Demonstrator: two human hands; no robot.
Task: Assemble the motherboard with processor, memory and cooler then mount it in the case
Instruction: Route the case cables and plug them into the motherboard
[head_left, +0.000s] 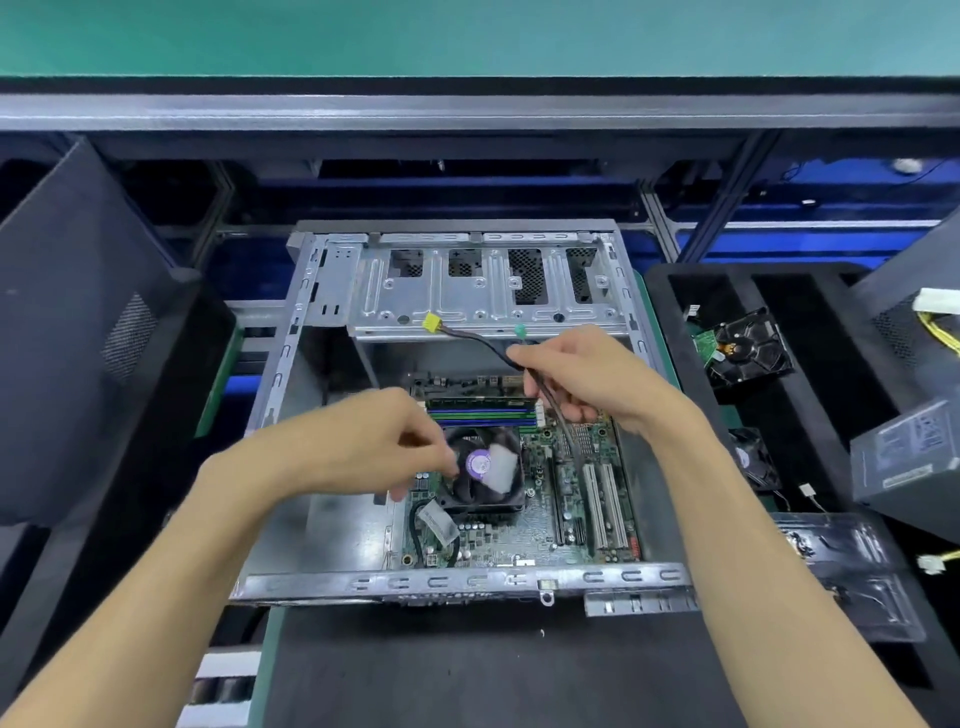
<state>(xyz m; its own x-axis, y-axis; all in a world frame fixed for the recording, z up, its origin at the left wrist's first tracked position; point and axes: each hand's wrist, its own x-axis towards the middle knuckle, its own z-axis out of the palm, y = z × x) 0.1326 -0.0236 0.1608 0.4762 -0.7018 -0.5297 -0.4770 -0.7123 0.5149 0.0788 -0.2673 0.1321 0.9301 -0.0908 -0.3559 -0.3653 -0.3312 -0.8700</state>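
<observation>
Left grip (379, 452) loosely curled, right grip (582, 374) pinching, forearms extended

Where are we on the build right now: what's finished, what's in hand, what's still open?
Looks done: the motherboard lies inside the case, with the cooler and memory fitted; the processor is hidden under the cooler. In hand: the right hand grips cables with a yellow connector, unplugged; the left hand, blurred, is at the cooler. Left: cabling; screws can't be judged.

Green motherboard (582, 525), yellow connector (430, 322), silver-grey case (467, 579), purple-stickered black cooler (480, 475)
</observation>
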